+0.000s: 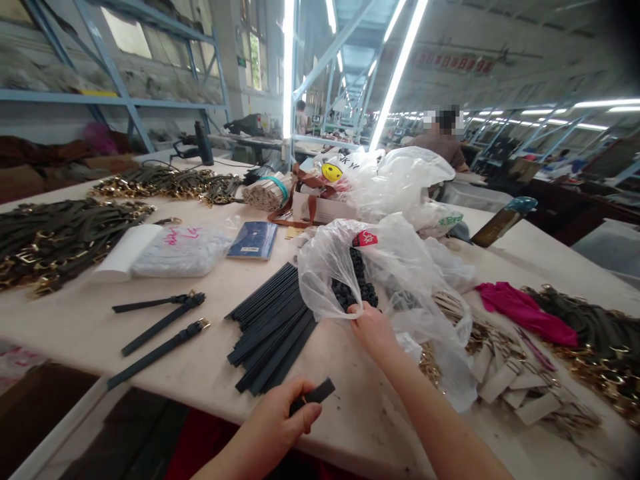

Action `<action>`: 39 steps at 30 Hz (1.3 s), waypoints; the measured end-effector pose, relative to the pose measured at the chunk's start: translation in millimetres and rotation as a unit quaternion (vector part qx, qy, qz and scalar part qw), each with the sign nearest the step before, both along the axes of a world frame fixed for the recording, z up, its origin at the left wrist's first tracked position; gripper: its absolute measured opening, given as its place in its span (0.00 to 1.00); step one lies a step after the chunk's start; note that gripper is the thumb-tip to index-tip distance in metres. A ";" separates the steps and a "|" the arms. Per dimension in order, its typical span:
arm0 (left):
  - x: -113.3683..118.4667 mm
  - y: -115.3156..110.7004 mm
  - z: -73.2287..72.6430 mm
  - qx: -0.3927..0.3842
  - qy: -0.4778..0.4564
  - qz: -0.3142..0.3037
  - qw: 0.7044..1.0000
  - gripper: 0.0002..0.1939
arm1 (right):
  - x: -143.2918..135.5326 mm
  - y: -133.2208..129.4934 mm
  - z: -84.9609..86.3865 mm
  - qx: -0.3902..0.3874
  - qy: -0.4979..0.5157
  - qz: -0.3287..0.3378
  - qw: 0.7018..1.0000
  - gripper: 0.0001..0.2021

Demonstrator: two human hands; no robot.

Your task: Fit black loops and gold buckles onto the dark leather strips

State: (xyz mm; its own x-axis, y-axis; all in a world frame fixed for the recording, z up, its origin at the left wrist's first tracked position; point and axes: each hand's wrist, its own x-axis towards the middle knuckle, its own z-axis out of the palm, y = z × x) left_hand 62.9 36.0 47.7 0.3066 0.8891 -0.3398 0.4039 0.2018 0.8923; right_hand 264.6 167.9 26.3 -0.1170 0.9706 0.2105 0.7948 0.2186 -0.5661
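My left hand point(275, 423) is closed around a short dark strap point(321, 391), whose flat end sticks out past the thumb. Near the middle of the table, my right hand point(373, 330) pinches the rim of a clear plastic bag point(323, 280). Small dark loops point(355, 293) lie inside the bag's mouth, just beyond my right fingertips. Left of the bag is a fanned stack of dark flat straps point(273, 327). Farther left lie a few separate straps with gold buckles, one of them the nearest buckled strap point(159, 353).
Piles of buckled straps lie left point(65, 233) and right point(610, 333). Beige straps point(520, 373) and a magenta cloth point(527, 310) are at right. Behind are a blue booklet point(253, 240), a wrapped packet point(180, 250), a strip bundle point(267, 192) and a bottle point(503, 220). A person point(443, 143) is farther back.
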 end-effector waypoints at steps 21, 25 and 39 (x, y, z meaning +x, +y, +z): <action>3.9 -3.7 4.4 0.121 0.034 0.084 0.988 0.13 | -60.6 -119.0 12.1 -0.284 0.686 -0.011 0.670 0.12; -0.6 -6.5 7.5 0.120 0.069 0.013 0.990 0.13 | -55.7 -127.3 -1.7 -0.313 0.620 0.026 0.719 0.13; -11.8 -15.3 6.7 0.104 -0.002 0.049 0.993 0.17 | -63.9 -140.5 -10.5 -0.287 0.609 0.023 0.739 0.12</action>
State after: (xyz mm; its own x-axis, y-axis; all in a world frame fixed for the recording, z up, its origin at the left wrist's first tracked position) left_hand 51.1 20.7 54.5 0.2161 0.9656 -0.1447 0.3885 0.0509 0.9200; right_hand 200.7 27.4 15.8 -0.2151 0.9419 -0.2579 -0.3819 -0.3241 -0.8655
